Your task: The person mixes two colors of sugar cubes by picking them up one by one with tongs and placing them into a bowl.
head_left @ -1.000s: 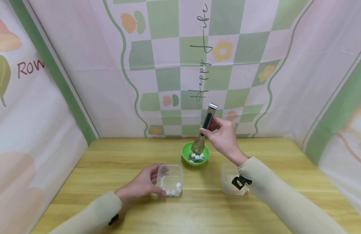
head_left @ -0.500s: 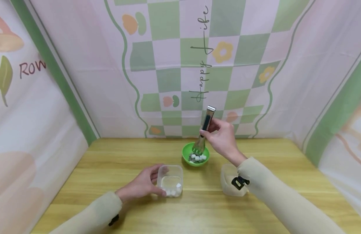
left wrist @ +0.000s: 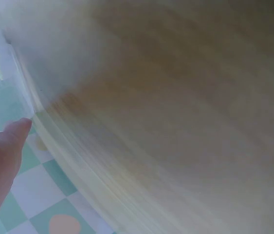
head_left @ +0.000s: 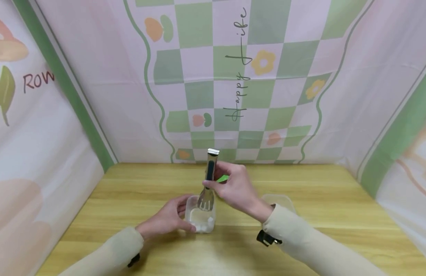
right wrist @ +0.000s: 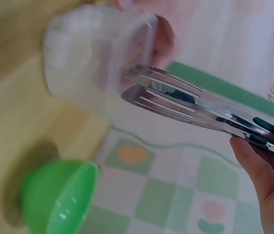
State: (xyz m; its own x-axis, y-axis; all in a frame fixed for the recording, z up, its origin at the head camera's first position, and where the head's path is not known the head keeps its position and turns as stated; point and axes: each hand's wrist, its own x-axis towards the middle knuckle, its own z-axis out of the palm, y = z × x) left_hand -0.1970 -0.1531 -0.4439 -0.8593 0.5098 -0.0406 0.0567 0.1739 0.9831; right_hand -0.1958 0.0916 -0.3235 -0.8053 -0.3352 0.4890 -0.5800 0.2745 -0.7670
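My right hand (head_left: 235, 188) pinches metal tongs (head_left: 210, 172) with dark grips. Their slotted tips point down over the mouth of a clear plastic container (head_left: 213, 226). In the right wrist view the tongs (right wrist: 175, 97) have slightly parted tips with nothing between them. White cubes (head_left: 202, 227) lie at the bottom of that container. Around its left side, my left hand (head_left: 168, 216) holds it, thumb in front and fingers behind. Behind my right hand a green bowl (head_left: 222, 178) is mostly hidden; the right wrist view shows the bowl (right wrist: 61, 197) from its side.
A second clear container (head_left: 278, 199) stands at the right, partly covered by my right sleeve. The wooden table (head_left: 147, 180) meets a patterned cloth backdrop (head_left: 195, 96) at its far edge. Cloth also hangs at both sides.
My right hand has carried the tongs left and nearer, from over the green bowl to over the left container. The left hand and its container have stayed in place.
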